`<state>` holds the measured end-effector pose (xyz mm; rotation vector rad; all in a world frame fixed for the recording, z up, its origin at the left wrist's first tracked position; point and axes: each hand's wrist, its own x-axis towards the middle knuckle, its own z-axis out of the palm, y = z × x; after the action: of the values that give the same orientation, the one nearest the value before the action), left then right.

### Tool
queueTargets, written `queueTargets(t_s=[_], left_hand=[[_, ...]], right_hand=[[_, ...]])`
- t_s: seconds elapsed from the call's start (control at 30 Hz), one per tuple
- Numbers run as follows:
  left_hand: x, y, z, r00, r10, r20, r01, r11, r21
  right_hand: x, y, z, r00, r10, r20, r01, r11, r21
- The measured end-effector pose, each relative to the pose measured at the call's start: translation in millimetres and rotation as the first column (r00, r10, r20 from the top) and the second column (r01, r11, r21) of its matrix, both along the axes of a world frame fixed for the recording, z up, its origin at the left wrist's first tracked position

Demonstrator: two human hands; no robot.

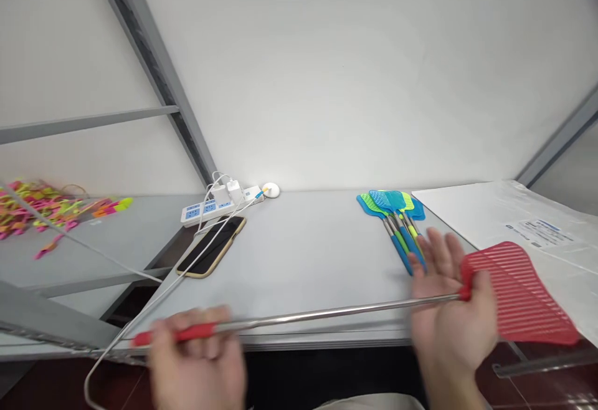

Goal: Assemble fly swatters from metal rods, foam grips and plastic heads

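Observation:
A red fly swatter (523, 295) with a telescopic metal shaft is stretched level in front of me, over the shelf's front edge. My left hand (199, 360), slightly blurred, is closed around its red handle at the left end. At the other end, my right hand (453, 319) holds the neck beside the slotted red head, palm up, with the thumb over the neck and the other fingers loosely extended. Just beyond the right hand lies a stack of blue and green fly swatters (395, 204), their handles pointing toward me.
A phone (212, 248) lies by a white power strip (210, 209) with plugged chargers. A white cable (154, 301) hangs over the front edge. Colourful small items (47, 210) are heaped on the left shelf. A white labelled package (514, 226) lies right, near a metal post (159, 67) frame.

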<state>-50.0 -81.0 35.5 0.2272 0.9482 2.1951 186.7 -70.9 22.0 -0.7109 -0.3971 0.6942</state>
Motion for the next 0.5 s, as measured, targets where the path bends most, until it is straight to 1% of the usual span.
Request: queueTargets(t_s=[0.03,0.1,0.17,0.27,0.33,0.37,0.4,0.43,0.47,0.5], left_hand=[[14.4,1.0,-2.5,0.994,-0.104,0.036,0.105,0.994,-0.010],[39.8,2.3,-7.5,0.967,-0.231,0.105,0.230,0.973,0.025],[54.7,3.6,-11.4,0.957,-0.251,0.144,0.244,0.968,0.061],[54.4,7.3,-14.2,0.956,-0.251,0.150,0.234,0.964,0.124],[43.4,13.4,-14.1,0.956,-0.282,0.077,0.270,0.953,0.136],[36.0,18.2,-13.3,0.948,-0.316,-0.019,0.316,0.941,0.119],[28.0,24.2,-12.0,0.914,-0.369,-0.169,0.386,0.919,0.080],[19.6,31.2,-10.0,0.829,-0.424,-0.365,0.461,0.887,0.014],[11.3,39.2,-7.6,0.678,-0.460,-0.574,0.510,0.856,-0.084],[3.5,47.8,-4.7,0.473,-0.471,-0.745,0.513,0.834,-0.202]], right_hand=[[-15.8,-2.1,4.7,0.998,0.064,0.009,-0.064,0.998,-0.001],[-42.1,-7.2,14.1,0.994,0.107,0.002,-0.107,0.994,0.023],[-57.5,-11.1,21.9,0.997,0.077,-0.015,-0.076,0.995,0.059],[-62.1,-9.6,29.0,0.998,0.051,-0.033,-0.048,0.995,0.085],[-55.3,-2.8,29.6,0.997,0.073,-0.036,-0.072,0.996,0.047],[-48.9,2.1,28.4,0.995,0.090,-0.041,-0.089,0.996,0.010],[-40.4,7.5,25.9,0.994,0.097,-0.046,-0.099,0.995,-0.032],[-30.2,13.2,22.1,0.993,0.104,-0.048,-0.107,0.992,-0.074],[-18.8,18.9,17.1,0.994,0.102,-0.039,-0.106,0.989,-0.103],[-7.2,24.2,11.0,0.997,0.074,-0.011,-0.074,0.991,-0.116]])
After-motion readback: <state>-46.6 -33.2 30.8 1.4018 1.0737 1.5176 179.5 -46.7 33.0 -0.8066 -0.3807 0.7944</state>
